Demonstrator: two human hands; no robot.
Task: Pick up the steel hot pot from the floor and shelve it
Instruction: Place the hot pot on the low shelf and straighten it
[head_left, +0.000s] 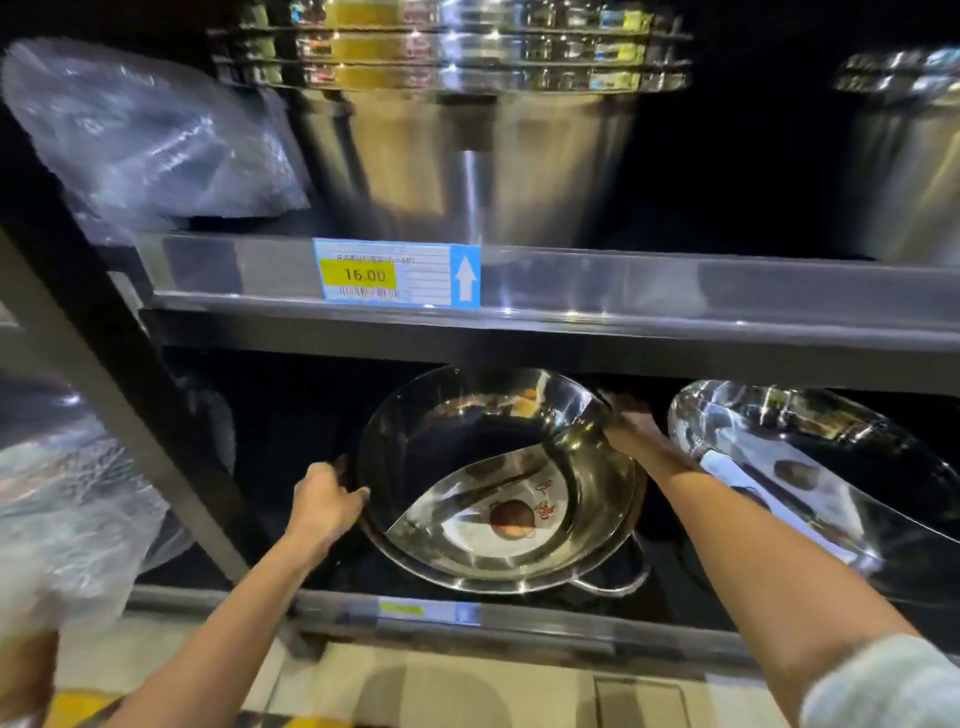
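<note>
The steel hot pot (467, 447), shiny and split by a curved divider, sits tilted inside the lower shelf bay, on top of another pot whose loop handle (618, 579) shows below. My left hand (324, 501) grips the pot's left rim. At the far right rim, my right hand (626, 423) holds the pot's edge. Both forearms reach in from the bottom of the view. The pot's top edge is just under the upper shelf (571, 291).
Another shiny pot (810, 467) leans in the same bay to the right. Tall stacked steel stockpots (467, 130) stand on the upper shelf, with a price tag (395, 273) reading 16.00. Plastic-wrapped goods (145, 135) lie at left. The dark shelf upright (119, 395) runs diagonally at left.
</note>
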